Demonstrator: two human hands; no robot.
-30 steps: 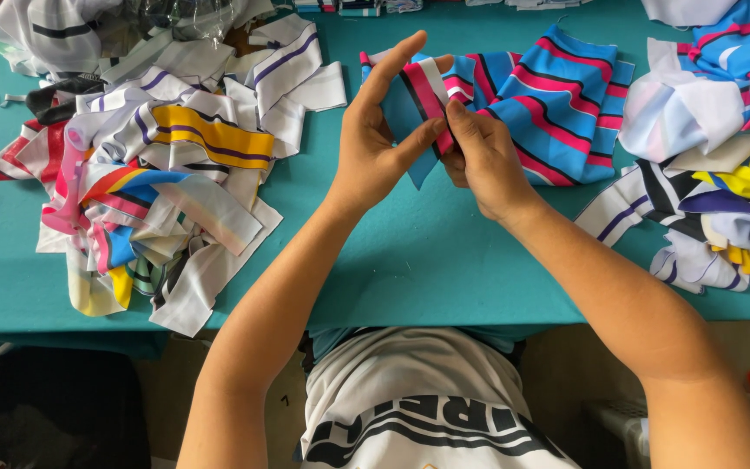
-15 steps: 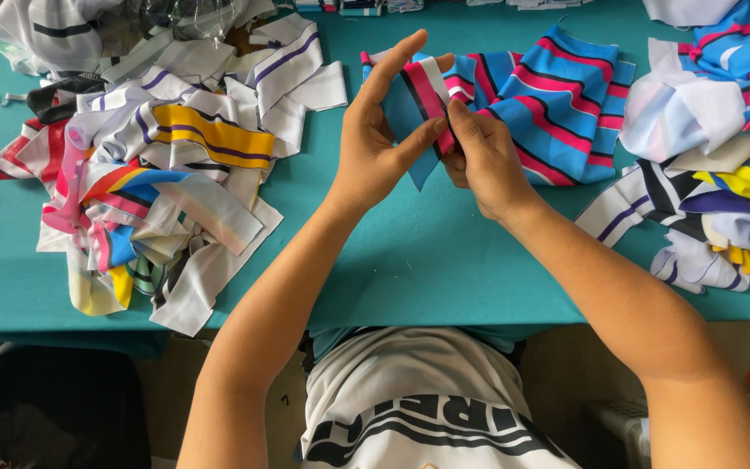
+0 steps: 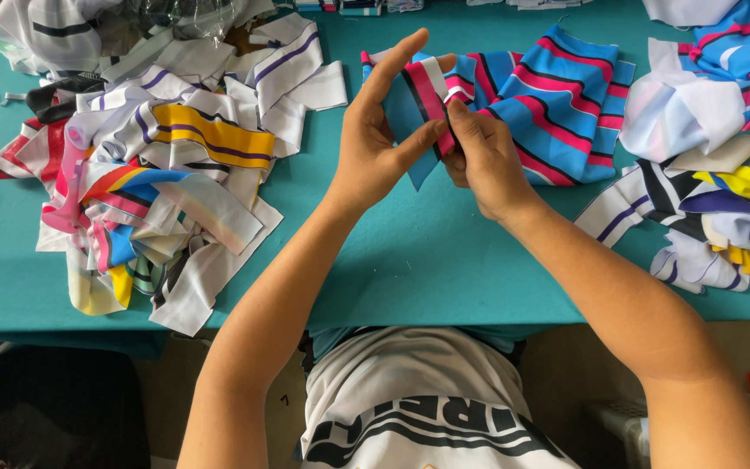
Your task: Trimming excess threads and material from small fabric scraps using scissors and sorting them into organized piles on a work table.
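Both hands, left hand (image 3: 375, 152) and right hand (image 3: 483, 161), are pinching a blue, pink and black striped fabric strip (image 3: 423, 108), each grip clamped on it, above the teal table (image 3: 410, 252) near its far edge.

Most of the striped fabric piece (image 3: 423, 104) is buried behind the left hand (image 3: 375, 148) and right hand (image 3: 479, 156). Right of them, the scrap pile (image 3: 722, 200) runs off frame.
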